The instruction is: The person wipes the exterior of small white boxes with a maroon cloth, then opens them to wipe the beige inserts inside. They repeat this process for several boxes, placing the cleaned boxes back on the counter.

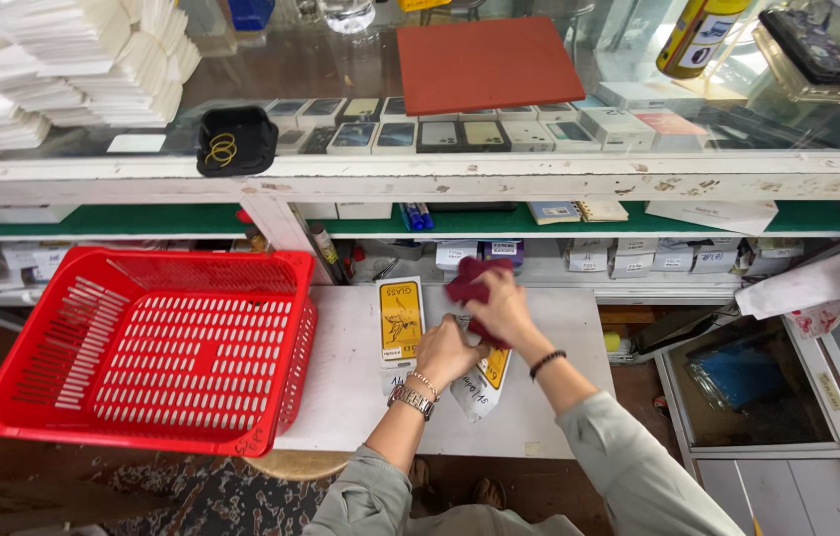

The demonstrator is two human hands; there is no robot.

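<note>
My right hand [505,308] grips a dark red cloth [470,281] and presses it over a flat yellow-and-white packet [485,382] on the white board [360,397]. My left hand [445,352] holds that packet down by its near left edge; bracelets and a watch sit on its wrist. A second yellow-and-white packet [401,320] lies flat just left of both hands, untouched.
An empty red plastic basket [157,347] rests on the board's left part. Behind stands a white glass-topped display counter [440,184] with small boxes, a red mat [488,62], a black tray with rubber bands [234,142] and stacked white packets [72,69].
</note>
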